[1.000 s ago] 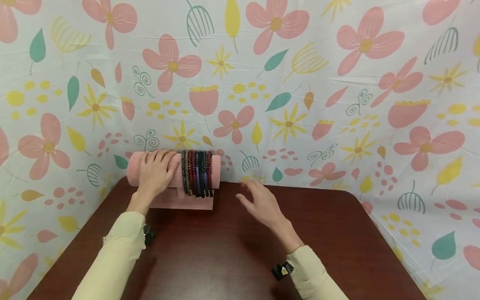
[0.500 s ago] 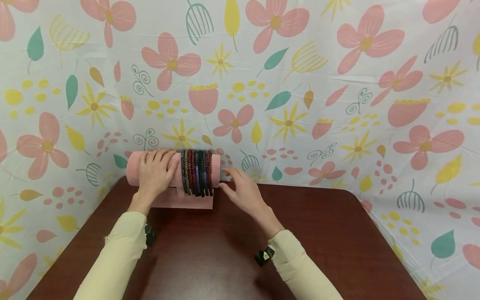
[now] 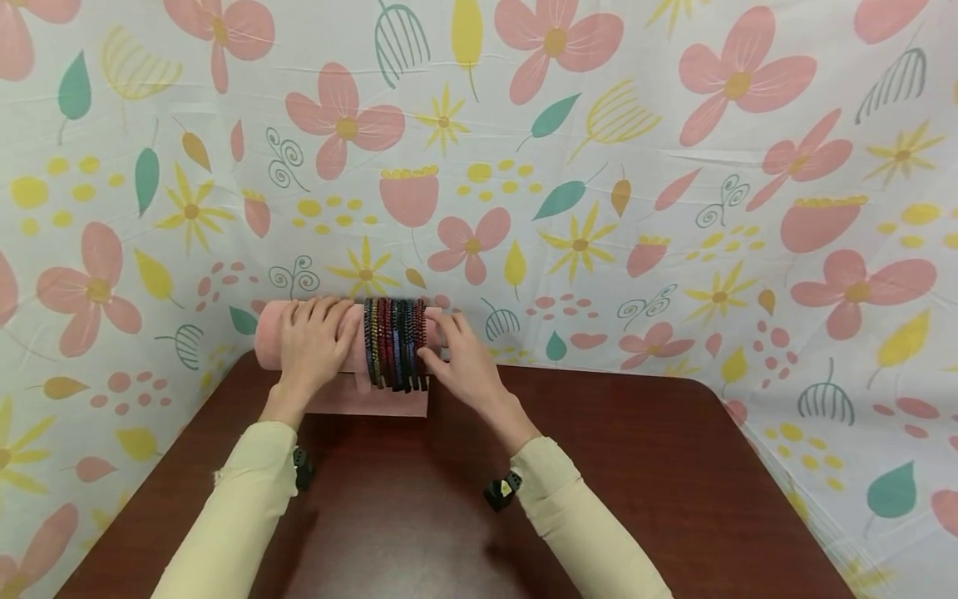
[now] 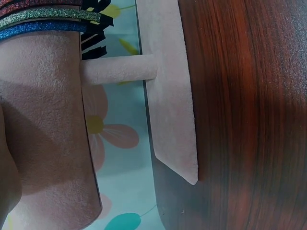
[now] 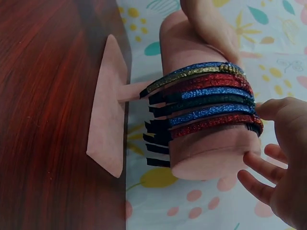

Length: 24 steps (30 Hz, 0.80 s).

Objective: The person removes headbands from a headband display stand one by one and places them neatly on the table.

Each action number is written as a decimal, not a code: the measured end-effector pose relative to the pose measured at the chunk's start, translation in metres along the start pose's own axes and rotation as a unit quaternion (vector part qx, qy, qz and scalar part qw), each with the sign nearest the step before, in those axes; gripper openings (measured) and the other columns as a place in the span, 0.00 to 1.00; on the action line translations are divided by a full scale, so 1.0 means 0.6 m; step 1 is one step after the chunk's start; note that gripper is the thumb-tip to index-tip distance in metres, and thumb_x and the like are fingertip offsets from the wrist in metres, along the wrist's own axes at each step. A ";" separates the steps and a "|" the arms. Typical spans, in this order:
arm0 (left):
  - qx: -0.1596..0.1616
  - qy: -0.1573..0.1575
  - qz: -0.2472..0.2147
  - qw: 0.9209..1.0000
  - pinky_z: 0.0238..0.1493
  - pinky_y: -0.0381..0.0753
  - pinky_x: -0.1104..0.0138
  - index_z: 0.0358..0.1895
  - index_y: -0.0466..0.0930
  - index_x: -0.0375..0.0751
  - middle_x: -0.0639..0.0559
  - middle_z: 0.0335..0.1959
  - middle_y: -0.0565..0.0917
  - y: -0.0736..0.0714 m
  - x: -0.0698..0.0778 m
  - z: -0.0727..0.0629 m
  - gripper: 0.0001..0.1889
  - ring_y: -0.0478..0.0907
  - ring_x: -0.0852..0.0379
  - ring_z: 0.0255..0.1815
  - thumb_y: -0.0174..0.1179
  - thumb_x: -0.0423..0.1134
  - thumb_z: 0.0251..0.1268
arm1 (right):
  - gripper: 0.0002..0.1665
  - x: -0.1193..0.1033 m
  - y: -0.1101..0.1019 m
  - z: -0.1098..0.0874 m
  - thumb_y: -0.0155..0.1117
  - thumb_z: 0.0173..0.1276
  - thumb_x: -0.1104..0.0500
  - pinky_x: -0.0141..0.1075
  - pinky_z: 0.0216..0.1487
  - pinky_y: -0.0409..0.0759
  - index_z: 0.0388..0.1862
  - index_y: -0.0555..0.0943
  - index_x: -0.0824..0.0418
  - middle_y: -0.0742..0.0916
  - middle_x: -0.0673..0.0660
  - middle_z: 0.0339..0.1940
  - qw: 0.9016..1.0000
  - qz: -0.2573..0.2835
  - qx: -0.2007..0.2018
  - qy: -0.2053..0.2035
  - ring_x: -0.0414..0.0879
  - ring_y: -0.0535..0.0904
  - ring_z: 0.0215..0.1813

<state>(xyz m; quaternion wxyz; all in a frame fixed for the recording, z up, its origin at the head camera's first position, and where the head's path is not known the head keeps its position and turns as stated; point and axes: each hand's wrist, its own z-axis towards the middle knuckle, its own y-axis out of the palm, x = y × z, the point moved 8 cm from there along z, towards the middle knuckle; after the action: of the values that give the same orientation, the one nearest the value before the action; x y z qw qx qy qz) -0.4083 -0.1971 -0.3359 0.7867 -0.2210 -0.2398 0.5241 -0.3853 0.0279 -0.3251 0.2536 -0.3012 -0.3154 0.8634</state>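
Observation:
A pink plush headband stand (image 3: 268, 339) lies sideways at the back left, its roll held by a short post above a flat base (image 4: 175, 110). Several glittery headbands (image 5: 216, 106) in red, blue, green and gold circle the right part of the roll, their dark ends hanging below. My left hand (image 3: 313, 343) holds the bare left part of the roll from above, fingers curved over its top. At the right end, my right hand (image 3: 473, 370) has its thumb right at the outermost red headband. Its other fingers reach loosely past the roll's end.
The stand rests on a dark reddish-brown table (image 3: 389, 516) by its back edge. Behind the table hangs a white cloth (image 3: 569, 291) printed with flowers and leaves. Black wrist cameras show below both hands, such as the right wrist camera (image 3: 500, 492).
My right hand has moved left from beside the stand to the roll's right end and the outermost headband. The left hand has stayed on the roll.

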 end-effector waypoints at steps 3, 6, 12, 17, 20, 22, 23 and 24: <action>-0.003 -0.003 -0.001 1.000 0.69 0.58 0.43 0.57 0.82 0.46 0.44 0.58 0.81 0.000 0.002 0.000 0.22 0.73 0.41 0.61 0.50 0.55 0.73 | 0.32 0.002 0.003 0.004 0.68 0.68 0.54 0.34 0.27 0.72 0.69 0.71 0.56 0.77 0.60 0.55 1.000 -0.001 0.004 0.006 0.45 0.75 0.30; -0.002 -0.004 0.000 1.000 0.69 0.58 0.43 0.57 0.82 0.46 0.44 0.58 0.81 0.001 0.002 -0.001 0.22 0.73 0.41 0.62 0.49 0.55 0.73 | 0.33 0.006 0.009 0.007 0.68 0.68 0.53 0.34 0.27 0.70 0.70 0.71 0.54 0.77 0.60 0.58 1.000 -0.002 0.000 0.015 0.43 0.72 0.28; 0.007 0.000 0.001 1.000 0.69 0.59 0.43 0.57 0.81 0.46 0.44 0.57 0.81 0.002 0.000 -0.004 0.23 0.73 0.40 0.61 0.49 0.56 0.73 | 0.33 0.013 0.023 0.012 0.68 0.68 0.53 0.32 0.24 0.67 0.71 0.71 0.51 0.73 0.60 0.66 0.999 0.000 -0.013 0.039 0.44 0.74 0.27; 0.019 0.005 0.000 1.000 0.68 0.60 0.43 0.57 0.82 0.45 0.44 0.56 0.82 0.001 0.001 -0.003 0.23 0.74 0.40 0.60 0.50 0.55 0.72 | 0.30 0.016 0.028 0.013 0.66 0.69 0.54 0.31 0.25 0.67 0.70 0.73 0.50 0.72 0.59 0.67 0.999 -0.010 -0.017 0.043 0.45 0.78 0.32; 0.023 0.007 -0.002 1.000 0.68 0.60 0.43 0.56 0.82 0.45 0.43 0.56 0.82 -0.001 0.001 -0.002 0.23 0.74 0.40 0.60 0.50 0.55 0.72 | 0.28 0.017 0.027 0.012 0.66 0.69 0.54 0.32 0.27 0.70 0.68 0.75 0.51 0.72 0.60 0.67 0.999 -0.008 -0.014 0.041 0.47 0.80 0.35; 0.023 0.007 -0.003 1.000 0.68 0.60 0.43 0.56 0.82 0.45 0.43 0.56 0.82 -0.002 0.001 -0.001 0.23 0.74 0.40 0.60 0.50 0.55 0.72 | 0.28 0.019 0.027 0.011 0.66 0.70 0.55 0.33 0.28 0.71 0.68 0.75 0.52 0.72 0.60 0.67 0.999 -0.002 -0.014 0.043 0.49 0.81 0.36; 0.023 0.007 -0.002 1.000 0.68 0.60 0.43 0.56 0.82 0.45 0.43 0.56 0.82 -0.002 0.001 -0.001 0.23 0.74 0.40 0.60 0.50 0.55 0.72 | 0.27 0.020 0.027 0.011 0.65 0.70 0.56 0.34 0.29 0.72 0.68 0.75 0.52 0.72 0.60 0.67 0.999 0.003 -0.015 0.045 0.49 0.82 0.37; 0.022 0.007 -0.002 1.000 0.68 0.60 0.43 0.56 0.82 0.45 0.43 0.56 0.82 -0.001 0.000 -0.001 0.23 0.74 0.40 0.60 0.50 0.55 0.72 | 0.27 0.021 0.027 0.010 0.65 0.70 0.56 0.34 0.30 0.73 0.67 0.75 0.52 0.71 0.61 0.67 0.999 0.008 -0.015 0.047 0.49 0.82 0.37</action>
<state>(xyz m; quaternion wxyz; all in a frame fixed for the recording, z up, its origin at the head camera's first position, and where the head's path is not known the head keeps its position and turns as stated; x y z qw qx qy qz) -0.4073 -0.1973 -0.3360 0.7939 -0.2066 -0.2230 0.5266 -0.4020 0.0226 -0.3373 0.2567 -0.3477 -0.3138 0.8454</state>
